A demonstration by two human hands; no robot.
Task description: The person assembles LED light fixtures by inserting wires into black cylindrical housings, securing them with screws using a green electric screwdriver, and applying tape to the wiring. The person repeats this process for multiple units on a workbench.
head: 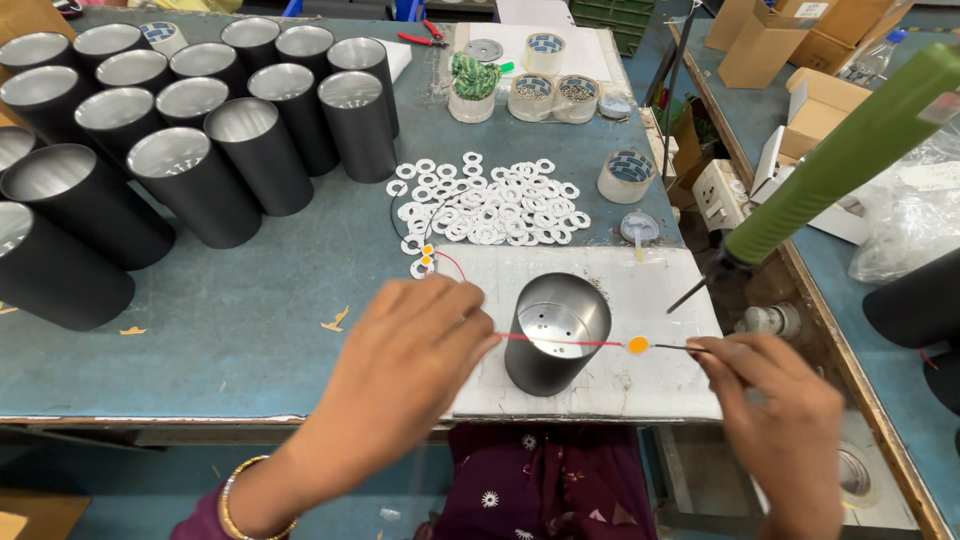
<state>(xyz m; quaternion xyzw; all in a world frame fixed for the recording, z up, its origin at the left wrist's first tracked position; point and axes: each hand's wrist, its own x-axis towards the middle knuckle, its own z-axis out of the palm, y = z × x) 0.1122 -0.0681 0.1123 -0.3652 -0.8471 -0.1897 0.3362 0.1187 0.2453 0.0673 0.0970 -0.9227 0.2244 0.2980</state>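
At the bottom of the frame the left hand (pixel 405 365) reaches in from lower left, its grip closed with fingertips pinched on a thin red wire (pixel 560 341). At lower right the right hand (pixel 775 400) has its grip pinched shut on the dark far end of the same lead. The wire runs taut between the two hands, straight across the open mouth of a dark metal cylinder (pixel 555 335) standing upright at centre bottom. A small round orange disc (pixel 638 346) sits on the wire, just right of the cylinder and close to the right fingertips. The cylinder stands on a white mat (pixel 610 385) lying on the blue bench (pixel 240 320) near its front edge.

Just above the left hand a second red wire curls to another small orange disc (pixel 427 253) at the mat's upper left corner. Beyond the mat, mid-frame, lies a heap of white rings (pixel 490 205). To the right a green-handled tool (pixel 840 160) slants down from the upper right, its dark tip above the mat's right edge. A roll of tape (pixel 627 176) sits right of the rings.

In the upper left stand many more dark cylinders (pixel 190 110), close-packed with open ends up. At top centre are more tape rolls (pixel 545 70) and a small pot with a green plant (pixel 473 88). Cardboard boxes (pixel 770 45) fill the upper right.
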